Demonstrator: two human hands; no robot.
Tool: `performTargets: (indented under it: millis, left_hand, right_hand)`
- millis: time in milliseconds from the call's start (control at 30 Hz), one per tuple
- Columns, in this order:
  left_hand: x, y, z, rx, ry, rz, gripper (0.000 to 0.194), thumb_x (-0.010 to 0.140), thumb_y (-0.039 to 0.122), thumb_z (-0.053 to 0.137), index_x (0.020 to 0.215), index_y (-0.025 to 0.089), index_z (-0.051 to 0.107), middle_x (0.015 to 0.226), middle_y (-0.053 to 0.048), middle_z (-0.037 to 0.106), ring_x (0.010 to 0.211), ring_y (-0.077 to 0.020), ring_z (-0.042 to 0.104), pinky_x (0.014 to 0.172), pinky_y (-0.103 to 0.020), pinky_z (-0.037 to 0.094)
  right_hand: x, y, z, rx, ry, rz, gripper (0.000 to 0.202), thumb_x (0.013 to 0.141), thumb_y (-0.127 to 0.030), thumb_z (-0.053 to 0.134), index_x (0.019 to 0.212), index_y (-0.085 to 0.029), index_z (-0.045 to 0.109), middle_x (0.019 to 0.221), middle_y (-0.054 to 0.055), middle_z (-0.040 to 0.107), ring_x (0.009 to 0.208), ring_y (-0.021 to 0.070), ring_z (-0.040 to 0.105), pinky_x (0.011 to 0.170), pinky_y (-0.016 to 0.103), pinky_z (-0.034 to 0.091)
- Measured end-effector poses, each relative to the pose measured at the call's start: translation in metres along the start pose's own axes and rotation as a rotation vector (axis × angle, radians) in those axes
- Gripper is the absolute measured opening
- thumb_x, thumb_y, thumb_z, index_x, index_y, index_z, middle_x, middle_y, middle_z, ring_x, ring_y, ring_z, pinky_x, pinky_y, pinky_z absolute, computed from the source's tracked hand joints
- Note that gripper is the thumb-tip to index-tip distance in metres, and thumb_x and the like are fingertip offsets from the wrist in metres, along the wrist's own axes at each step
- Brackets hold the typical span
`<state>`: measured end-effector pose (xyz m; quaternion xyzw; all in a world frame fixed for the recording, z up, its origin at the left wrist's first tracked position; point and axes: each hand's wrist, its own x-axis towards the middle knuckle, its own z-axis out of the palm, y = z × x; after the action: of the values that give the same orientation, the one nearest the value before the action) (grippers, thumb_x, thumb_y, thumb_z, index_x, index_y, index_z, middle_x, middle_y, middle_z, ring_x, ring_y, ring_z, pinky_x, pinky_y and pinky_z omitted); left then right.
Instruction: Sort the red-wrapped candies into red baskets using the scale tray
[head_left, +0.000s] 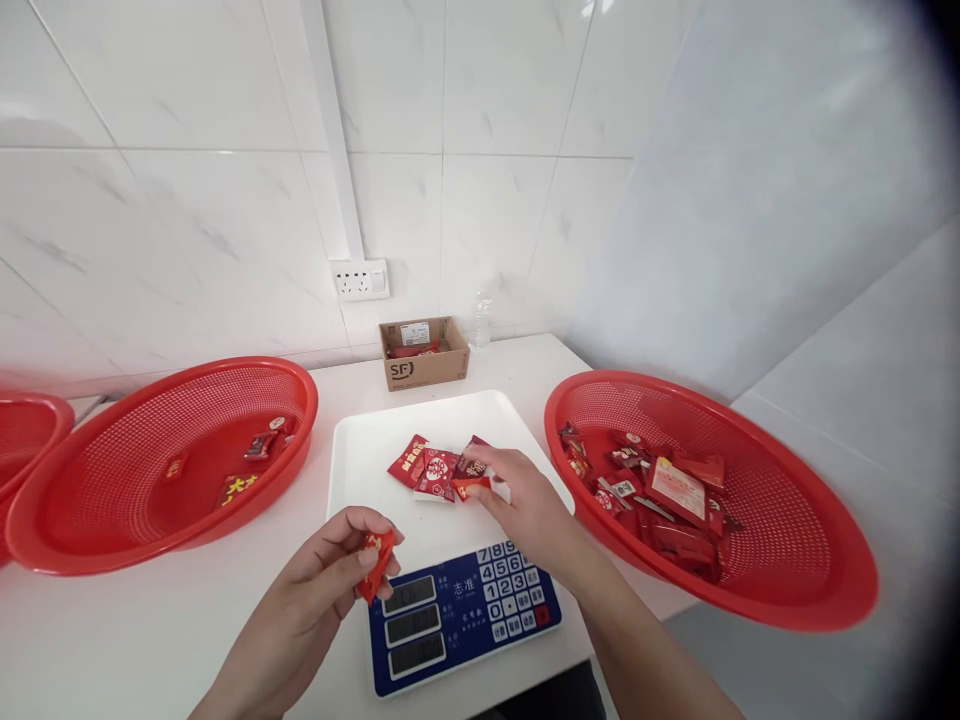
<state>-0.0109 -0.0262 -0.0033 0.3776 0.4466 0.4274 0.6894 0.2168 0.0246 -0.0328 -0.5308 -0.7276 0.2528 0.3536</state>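
The left hand (pixel 315 590) is pinching a small red candy packet (pixel 377 562) at its fingertips, just before the scale's white pan (pixel 360 460). The right hand (pixel 525 500) is gripping another red packet (pixel 471 488) over the pan, beside loose packets (pixel 424 468). They look light, crinkly and slippery, best taken by the edges.

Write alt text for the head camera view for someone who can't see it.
A person's left hand holds a small red packet over a weighing scale while the right hand pinches another packet on its white pan, beside a few more. Red mesh baskets with packets flank the scale.
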Motion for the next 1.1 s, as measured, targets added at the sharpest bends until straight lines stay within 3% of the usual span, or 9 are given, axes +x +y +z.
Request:
performTargets:
  millis: [133, 367, 867, 1000, 1100]
  left_hand:
    - [0.001, 0.000, 0.000, 0.004, -0.003, -0.011, 0.007, 0.076, 0.027, 0.065, 0.082, 0.023, 0.065, 0.084, 0.000, 0.055, 0.072, -0.0125, 0.053, 0.065, -0.021, 0.044]
    - [0.003, -0.001, -0.001, 0.005, -0.019, -0.018, 0.008, 0.077, 0.028, 0.065, 0.084, 0.024, 0.065, 0.085, 0.000, 0.055, 0.074, -0.0135, 0.053, 0.066, -0.023, 0.044]
    - [0.007, -0.005, -0.002, -0.012, -0.033, -0.028, 0.009, 0.077, 0.028, 0.065, 0.085, 0.023, 0.065, 0.086, -0.001, 0.055, 0.074, -0.0135, 0.053, 0.067, -0.025, 0.044]
    - [0.006, -0.005, -0.002, -0.010, -0.048, -0.023, 0.009, 0.078, 0.027, 0.064, 0.087, 0.023, 0.065, 0.087, -0.001, 0.055, 0.075, -0.0139, 0.053, 0.068, -0.024, 0.044]
    - [0.005, -0.006, -0.007, 0.009, -0.077, -0.028, 0.011, 0.080, 0.029, 0.063, 0.089, 0.024, 0.065, 0.089, -0.002, 0.055, 0.079, -0.0152, 0.054, 0.069, -0.025, 0.044]
  right_hand:
    - [-0.001, 0.007, -0.004, -0.106, 0.121, -0.078, 0.027, 0.085, -0.019, 0.050, 0.110, -0.021, 0.063, 0.112, 0.008, 0.065, 0.108, 0.0239, 0.054, 0.094, 0.047, 0.043]
    - [-0.006, 0.009, 0.002, -0.196, 0.018, -0.117, 0.022, 0.085, -0.013, 0.051, 0.094, -0.020, 0.070, 0.094, 0.006, 0.068, 0.096, 0.0216, 0.055, 0.085, 0.039, 0.048]
    - [0.004, 0.001, 0.006, -0.359, -0.113, 0.014, 0.022, 0.084, -0.011, 0.050, 0.089, -0.021, 0.069, 0.093, 0.005, 0.067, 0.094, 0.0235, 0.053, 0.081, 0.039, 0.047]
    - [0.008, -0.003, 0.009, -0.333, -0.062, 0.003, 0.024, 0.087, -0.018, 0.047, 0.098, -0.020, 0.069, 0.097, 0.008, 0.067, 0.096, 0.0258, 0.054, 0.083, 0.044, 0.047]
    - [-0.010, -0.019, -0.001, -0.136, 0.080, -0.070, 0.025, 0.089, -0.026, 0.044, 0.101, -0.024, 0.066, 0.098, 0.008, 0.066, 0.096, 0.0241, 0.057, 0.084, 0.043, 0.048]
